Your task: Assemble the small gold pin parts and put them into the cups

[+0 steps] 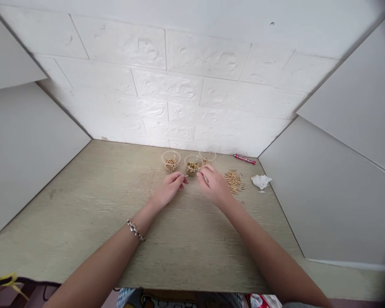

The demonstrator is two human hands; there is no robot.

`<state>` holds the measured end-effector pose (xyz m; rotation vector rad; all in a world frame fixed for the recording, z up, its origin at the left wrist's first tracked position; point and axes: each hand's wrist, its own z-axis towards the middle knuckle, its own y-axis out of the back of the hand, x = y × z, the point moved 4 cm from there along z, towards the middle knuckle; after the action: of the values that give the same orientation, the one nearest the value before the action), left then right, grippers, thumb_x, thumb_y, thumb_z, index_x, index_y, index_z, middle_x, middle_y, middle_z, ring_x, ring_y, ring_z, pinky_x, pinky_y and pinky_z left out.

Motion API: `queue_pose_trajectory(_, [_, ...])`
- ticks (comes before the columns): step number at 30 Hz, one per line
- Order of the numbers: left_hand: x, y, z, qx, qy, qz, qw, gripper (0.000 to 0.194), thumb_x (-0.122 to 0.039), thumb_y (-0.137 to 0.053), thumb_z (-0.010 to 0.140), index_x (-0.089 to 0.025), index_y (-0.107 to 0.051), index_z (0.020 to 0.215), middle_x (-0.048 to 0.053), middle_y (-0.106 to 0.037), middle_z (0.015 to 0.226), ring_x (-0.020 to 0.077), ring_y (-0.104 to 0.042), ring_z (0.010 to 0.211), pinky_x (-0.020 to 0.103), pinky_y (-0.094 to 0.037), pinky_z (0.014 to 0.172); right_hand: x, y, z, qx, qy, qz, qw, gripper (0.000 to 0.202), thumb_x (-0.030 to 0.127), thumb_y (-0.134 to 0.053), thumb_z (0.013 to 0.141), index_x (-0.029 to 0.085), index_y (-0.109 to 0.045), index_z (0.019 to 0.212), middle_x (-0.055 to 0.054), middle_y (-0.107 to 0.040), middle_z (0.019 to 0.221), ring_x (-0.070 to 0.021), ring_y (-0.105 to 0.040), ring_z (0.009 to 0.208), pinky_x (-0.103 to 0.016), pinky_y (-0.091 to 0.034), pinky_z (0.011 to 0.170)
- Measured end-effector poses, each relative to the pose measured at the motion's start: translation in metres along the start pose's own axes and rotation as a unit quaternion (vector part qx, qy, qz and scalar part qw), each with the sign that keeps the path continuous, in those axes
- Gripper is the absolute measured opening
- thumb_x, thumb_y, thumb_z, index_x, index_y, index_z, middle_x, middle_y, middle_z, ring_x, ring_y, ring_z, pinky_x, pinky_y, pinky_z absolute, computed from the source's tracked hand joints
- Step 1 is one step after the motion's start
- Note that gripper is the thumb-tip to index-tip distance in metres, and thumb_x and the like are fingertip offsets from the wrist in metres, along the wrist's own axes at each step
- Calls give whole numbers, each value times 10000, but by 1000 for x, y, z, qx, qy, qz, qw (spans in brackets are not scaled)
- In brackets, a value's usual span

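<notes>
Between thumb and fingers my left hand [172,186] pinches a thin, pin-like metal piece [186,176] that points toward the right. My right hand [211,184] is closed in a pinch just opposite; whatever lies between its fingertips is too small to make out. Right behind the fingertips stands a clear plastic cup [192,165] with small brass-coloured pieces in it. A second clear cup [171,161], holding copper-toned bits, is to its left. My right hand partly covers a third clear cup [208,155]. Beside that hand lies a pile of slim gold-coloured pins [233,182].
A red patterned tube or wrapper [245,159] lies near the back wall. Crumpled white tissue [261,182] rests at the right. Fine crumbs are scattered left of the cups. White panels [346,192] close in the wooden table [192,256] at both sides.
</notes>
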<state>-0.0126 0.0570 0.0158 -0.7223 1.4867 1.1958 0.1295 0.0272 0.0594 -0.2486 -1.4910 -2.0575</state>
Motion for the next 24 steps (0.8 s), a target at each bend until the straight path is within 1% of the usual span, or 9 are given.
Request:
queue_pose_trajectory(3, [4, -5, 2, 21, -11, 47, 999, 290, -389, -424, 735, -163, -607, 720, 12, -593, 701, 136, -506, 645, 242, -393, 619, -8, -24, -25, -7, -19, 64, 998, 170, 239, -378, 796, 189, -541, 804, -44, -529, 811, -142, -484, 703, -252, -374, 640])
queue_pose_trajectory(5, [5, -6, 2, 33, -18, 72, 997, 282, -385, -441, 726, -168, -622, 737, 10, -605, 698, 143, -513, 661, 241, -389, 616, -14, -36, -31, -11, -37, 112, 993, 146, 232, -420, 775, 191, -556, 810, -33, -540, 782, -131, -482, 651, -244, -383, 601])
queue_pose_trajectory(7, [4, -6, 1, 43, -21, 87, 995, 272, -376, -454, 721, -175, -633, 762, 8, -616, 714, 142, -517, 659, 237, -384, 606, -20, -43, -31, -25, -61, 146, 987, 142, 235, -445, 762, 190, -573, 805, -24, -552, 759, -122, -476, 611, -240, -387, 577])
queue_pose_trajectory(12, [-1, -5, -1, 56, -25, 110, 992, 251, -360, -475, 706, -185, -648, 754, 7, -620, 691, 139, -508, 613, 233, -367, 558, -25, -42, -28, -47, -92, 156, 982, 157, 253, -467, 746, 188, -603, 791, -25, -582, 743, -125, -477, 594, -258, -396, 595])
queue_pose_trajectory(18, [-3, -7, -2, 70, -44, 139, 987, 250, -349, -457, 720, -199, -655, 751, 1, -611, 663, 139, -495, 599, 233, -346, 543, -23, -41, -30, -42, -85, 164, 982, 173, 244, -457, 743, 187, -612, 798, -30, -596, 757, -129, -490, 613, -261, -399, 605])
queue_pose_trajectory(24, [-3, -7, -1, 74, -51, 164, 982, 254, -344, -438, 744, -205, -649, 771, -8, -610, 674, 132, -490, 583, 229, -332, 548, -25, -41, -29, -43, -98, 171, 979, 187, 236, -442, 745, 184, -609, 813, -21, -602, 758, -120, -484, 601, -247, -389, 593])
